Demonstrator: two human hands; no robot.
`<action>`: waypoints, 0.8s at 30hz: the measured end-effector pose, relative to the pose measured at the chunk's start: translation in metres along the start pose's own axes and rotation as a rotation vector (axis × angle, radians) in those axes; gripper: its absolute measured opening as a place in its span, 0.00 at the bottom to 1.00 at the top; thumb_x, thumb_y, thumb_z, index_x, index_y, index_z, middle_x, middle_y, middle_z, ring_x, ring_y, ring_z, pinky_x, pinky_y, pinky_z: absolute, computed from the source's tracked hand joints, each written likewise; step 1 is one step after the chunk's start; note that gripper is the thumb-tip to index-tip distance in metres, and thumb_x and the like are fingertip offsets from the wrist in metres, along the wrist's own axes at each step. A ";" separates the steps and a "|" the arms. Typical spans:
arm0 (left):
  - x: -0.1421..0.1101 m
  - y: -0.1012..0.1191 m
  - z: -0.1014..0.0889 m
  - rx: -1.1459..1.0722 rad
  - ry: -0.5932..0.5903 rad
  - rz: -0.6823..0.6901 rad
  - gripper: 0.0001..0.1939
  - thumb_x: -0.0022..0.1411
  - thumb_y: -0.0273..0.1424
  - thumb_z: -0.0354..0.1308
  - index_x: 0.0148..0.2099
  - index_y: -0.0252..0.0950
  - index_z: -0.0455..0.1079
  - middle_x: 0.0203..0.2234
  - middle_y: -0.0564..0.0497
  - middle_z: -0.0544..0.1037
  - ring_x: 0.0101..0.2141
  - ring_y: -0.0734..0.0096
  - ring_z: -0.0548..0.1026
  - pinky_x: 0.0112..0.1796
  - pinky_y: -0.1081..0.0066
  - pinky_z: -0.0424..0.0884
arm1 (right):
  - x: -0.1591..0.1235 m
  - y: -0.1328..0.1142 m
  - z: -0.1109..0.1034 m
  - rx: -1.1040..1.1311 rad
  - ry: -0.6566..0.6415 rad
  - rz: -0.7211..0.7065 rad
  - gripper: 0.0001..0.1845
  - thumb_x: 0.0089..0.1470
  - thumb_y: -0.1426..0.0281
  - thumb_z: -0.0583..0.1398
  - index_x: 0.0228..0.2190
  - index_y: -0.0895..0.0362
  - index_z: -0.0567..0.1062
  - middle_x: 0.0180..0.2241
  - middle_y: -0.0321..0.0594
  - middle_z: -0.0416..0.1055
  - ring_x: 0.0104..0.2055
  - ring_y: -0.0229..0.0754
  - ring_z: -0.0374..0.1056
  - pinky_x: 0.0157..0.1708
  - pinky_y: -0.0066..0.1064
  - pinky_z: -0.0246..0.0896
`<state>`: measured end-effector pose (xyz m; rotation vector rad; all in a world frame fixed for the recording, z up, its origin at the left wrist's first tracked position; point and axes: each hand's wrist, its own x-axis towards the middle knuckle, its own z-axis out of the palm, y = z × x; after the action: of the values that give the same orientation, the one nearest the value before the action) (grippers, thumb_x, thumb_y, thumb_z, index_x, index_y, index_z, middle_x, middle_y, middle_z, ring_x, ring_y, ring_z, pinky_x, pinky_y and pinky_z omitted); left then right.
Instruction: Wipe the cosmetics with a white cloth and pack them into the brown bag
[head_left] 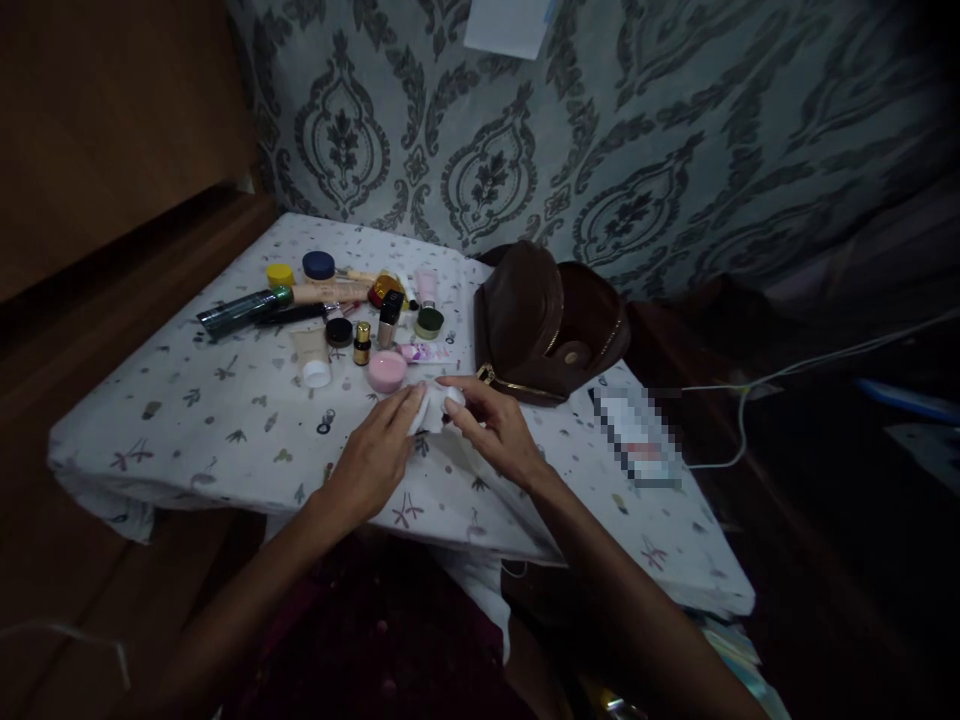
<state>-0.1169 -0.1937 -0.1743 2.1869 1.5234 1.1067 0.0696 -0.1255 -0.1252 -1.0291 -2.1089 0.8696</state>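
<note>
I had a white cloth (pixel 426 412) between my hands, low over the middle of the bench (pixel 247 445), just on the near side of the pink jar (pixel 387 371). The cloth looked thin, soft and creased. My left hand (pixel 375 450) was almost closed on it, its fingers lying long and together. My right hand (pixel 499 425) was curled, thumb and forefinger nearly meeting on a small white rounded piece (pixel 453 398) beside the cloth; I could not tell what it was. A small dark spot showed just below it.

Besides that one pink jar I counted one pale tube (pixel 311 352) with a white cap, one small gold-capped bottle (pixel 361 343), one taller black-capped bottle (pixel 389 318), one black-lidded pot (pixel 339 331), one green-topped pot (pixel 429 323), one yellow lid (pixel 280 275) and one blue lid (pixel 319 266). One brown bag (pixel 521 310) stood to the right, its flap raised.

The bench's near edge ran under my forearms. A strip of printed cover lay between my hands and that edge, and a wider stretch spread left of the tube. On the right, the bag limited my room.
</note>
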 end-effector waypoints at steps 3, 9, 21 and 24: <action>-0.004 -0.007 0.002 0.008 -0.029 -0.066 0.30 0.69 0.21 0.44 0.71 0.33 0.51 0.64 0.35 0.66 0.65 0.54 0.64 0.62 0.50 0.66 | 0.003 0.006 0.000 0.100 -0.013 0.040 0.23 0.61 0.52 0.58 0.47 0.56 0.76 0.23 0.33 0.64 0.24 0.37 0.60 0.25 0.29 0.56; -0.006 0.002 0.012 0.030 -0.027 -0.039 0.34 0.67 0.17 0.43 0.73 0.33 0.45 0.68 0.35 0.59 0.69 0.55 0.57 0.65 0.49 0.61 | 0.010 0.012 0.009 0.250 0.019 0.080 0.20 0.56 0.50 0.63 0.38 0.55 0.73 0.20 0.29 0.60 0.21 0.34 0.55 0.21 0.27 0.49; -0.018 0.002 0.026 0.349 -0.114 0.024 0.45 0.62 0.11 0.39 0.74 0.32 0.21 0.70 0.30 0.52 0.70 0.48 0.52 0.61 0.51 0.67 | 0.014 0.019 0.021 0.366 0.235 0.204 0.24 0.46 0.50 0.69 0.29 0.55 0.67 0.21 0.29 0.65 0.22 0.32 0.56 0.22 0.24 0.51; -0.016 -0.003 0.023 0.350 -0.156 -0.036 0.43 0.63 0.12 0.38 0.74 0.32 0.22 0.70 0.31 0.53 0.69 0.51 0.56 0.61 0.54 0.68 | 0.016 0.024 0.026 0.378 0.262 0.153 0.23 0.44 0.53 0.70 0.32 0.55 0.72 0.26 0.32 0.68 0.27 0.35 0.62 0.26 0.26 0.58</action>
<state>-0.1051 -0.2018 -0.1982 2.3869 1.7863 0.6793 0.0521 -0.1082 -0.1552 -1.0441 -1.5888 1.0920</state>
